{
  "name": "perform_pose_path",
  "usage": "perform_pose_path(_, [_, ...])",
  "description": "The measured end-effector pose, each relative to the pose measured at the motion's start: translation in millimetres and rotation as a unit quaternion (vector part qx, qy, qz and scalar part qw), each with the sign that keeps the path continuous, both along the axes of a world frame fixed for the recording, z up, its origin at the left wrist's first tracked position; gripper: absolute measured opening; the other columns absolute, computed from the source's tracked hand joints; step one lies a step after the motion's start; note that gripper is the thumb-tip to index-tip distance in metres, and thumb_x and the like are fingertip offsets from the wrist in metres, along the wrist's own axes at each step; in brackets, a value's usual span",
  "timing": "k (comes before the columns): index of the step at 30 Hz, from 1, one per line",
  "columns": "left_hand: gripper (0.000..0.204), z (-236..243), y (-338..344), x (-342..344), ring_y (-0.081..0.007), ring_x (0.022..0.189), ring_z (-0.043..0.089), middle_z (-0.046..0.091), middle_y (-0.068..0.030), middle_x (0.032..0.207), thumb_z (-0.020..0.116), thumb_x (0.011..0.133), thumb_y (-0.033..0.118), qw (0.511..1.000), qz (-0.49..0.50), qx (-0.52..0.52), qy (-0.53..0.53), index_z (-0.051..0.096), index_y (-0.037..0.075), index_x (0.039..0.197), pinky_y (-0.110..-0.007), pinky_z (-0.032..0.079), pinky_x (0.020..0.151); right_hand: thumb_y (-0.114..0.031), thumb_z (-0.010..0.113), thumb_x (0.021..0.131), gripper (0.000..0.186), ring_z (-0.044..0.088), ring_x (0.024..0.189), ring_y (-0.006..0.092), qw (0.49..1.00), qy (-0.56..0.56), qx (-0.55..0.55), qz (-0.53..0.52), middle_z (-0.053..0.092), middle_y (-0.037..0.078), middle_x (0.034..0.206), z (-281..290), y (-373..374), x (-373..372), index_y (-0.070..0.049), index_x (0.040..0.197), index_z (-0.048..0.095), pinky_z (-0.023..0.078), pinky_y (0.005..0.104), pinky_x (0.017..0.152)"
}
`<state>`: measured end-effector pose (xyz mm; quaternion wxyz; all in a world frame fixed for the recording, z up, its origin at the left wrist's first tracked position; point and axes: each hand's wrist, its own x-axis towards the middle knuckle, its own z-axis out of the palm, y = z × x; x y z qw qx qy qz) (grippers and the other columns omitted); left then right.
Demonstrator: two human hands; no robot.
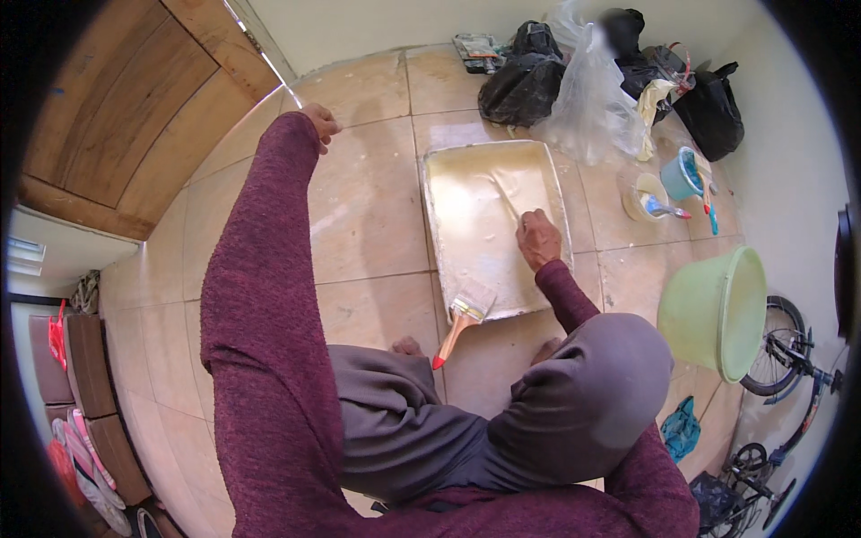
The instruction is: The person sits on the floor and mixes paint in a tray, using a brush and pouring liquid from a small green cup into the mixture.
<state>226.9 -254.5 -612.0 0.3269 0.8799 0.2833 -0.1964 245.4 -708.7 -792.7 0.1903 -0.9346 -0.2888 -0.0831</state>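
Observation:
My right hand (539,238) is closed round the near end of a slim pale stick (505,192), whose far end lies in the cream paint (475,220). The paint fills a shallow rectangular tray (429,224) with a paint-crusted rim. A wide paintbrush (459,330) rests across the tray's near left corner, its bristles inward and its red-tipped wooden handle sticking out toward me. My left hand (321,127) is held out over the floor, far left of the tray, fingers loosely curled with nothing visible in them.
Several black bags (523,85) and a clear plastic bag (587,94) lie beyond the tray. At right are a white tub (640,199) and a blue tub (679,177) with brushes, a green basin (700,309) and a bicycle (778,345). A wooden door (117,108) is at left.

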Motion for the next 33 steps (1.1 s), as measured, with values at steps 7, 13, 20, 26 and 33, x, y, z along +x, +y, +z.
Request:
perform_pose_path(7, [0.039,3,-3,2,-0.0220,0.079,0.065,0.061,-0.0116,0.093,0.061,0.087,0.032,1.000,-0.012,-0.001,0.006,0.056,0.003,0.112,-0.038,0.053,0.062,-0.012,0.055,0.080,0.008,0.061,0.075,0.0337,1.000,0.005,-0.005,-0.016,0.056,0.015,0.083,0,0,0,-0.005,0.079,0.057,0.051,0.0425,0.064])
perform_pose_path(13, [0.038,0,2,-3,-0.0223,0.078,0.065,0.061,-0.0115,0.093,0.060,0.088,0.033,1.000,-0.014,0.000,0.004,0.056,0.002,0.110,-0.037,0.054,0.062,-0.013,0.055,0.080,0.010,0.061,0.075,0.0343,1.000,0.005,-0.007,-0.007,0.056,0.016,0.083,1,-1,-3,-0.004,0.080,0.057,0.051,0.0435,0.064])
perform_pose_path(20, [0.039,6,-3,-3,-0.0229,0.080,0.065,0.061,-0.0125,0.094,0.060,0.088,0.033,1.000,-0.017,0.000,0.012,0.056,0.002,0.111,-0.037,0.054,0.062,-0.013,0.055,0.080,0.008,0.061,0.076,0.0334,1.000,0.006,-0.001,0.010,0.056,0.015,0.083,6,-2,-8,-0.005,0.079,0.057,0.051,0.0422,0.064])
perform_pose_path(26, [0.039,5,-3,0,-0.0231,0.080,0.065,0.061,-0.0121,0.093,0.060,0.088,0.032,1.000,-0.010,0.003,0.005,0.056,0.003,0.112,-0.037,0.054,0.062,-0.012,0.054,0.081,0.009,0.061,0.073,0.0333,0.999,-0.005,-0.007,0.038,0.057,0.015,0.083,6,4,-13,-0.005,0.078,0.057,0.051,0.0422,0.063])
perform_pose_path(33, [0.038,1,-3,0,-0.0232,0.079,0.065,0.061,-0.0115,0.092,0.062,0.086,0.032,1.000,-0.012,-0.006,0.003,0.056,0.003,0.109,-0.039,0.054,0.062,-0.012,0.056,0.080,0.008,0.061,0.074,0.0345,1.000,0.010,0.006,0.013,0.056,0.015,0.083,4,-2,-8,-0.004,0.079,0.057,0.051,0.0429,0.063])
